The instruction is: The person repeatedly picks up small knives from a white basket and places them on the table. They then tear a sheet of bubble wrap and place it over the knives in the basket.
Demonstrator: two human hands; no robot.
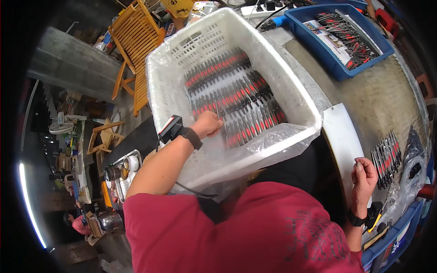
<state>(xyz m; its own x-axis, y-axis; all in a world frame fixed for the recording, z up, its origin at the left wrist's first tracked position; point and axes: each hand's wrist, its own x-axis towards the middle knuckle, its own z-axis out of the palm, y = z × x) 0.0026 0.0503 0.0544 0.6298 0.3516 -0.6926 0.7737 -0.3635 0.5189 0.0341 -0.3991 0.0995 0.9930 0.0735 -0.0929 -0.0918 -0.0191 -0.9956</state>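
A white plastic crate (296, 86) lined with clear film stands before me. In it, slim tools (236, 93) with dark metal ends and red-and-black middles lie side by side in three rows. My left hand (208, 123) reaches over the near-left wall, its fingers closed at the left end of the nearest row. A tool lies right by the fingertips; whether they grip it is unclear. To the right, my right hand (365, 176) is raised with thumb and fingers together, beside a short row of the same tools (387, 159) on the table. Anything in that pinch is too small to make out.
A blue tray (339, 75) with more tools piled on paper stands at the far right. A white sheet (343, 132) lies along the table's near edge. Clear plastic bags (412, 175) lie beyond the right row. A folding wooden chair (136, 50) stands behind the crate's left.
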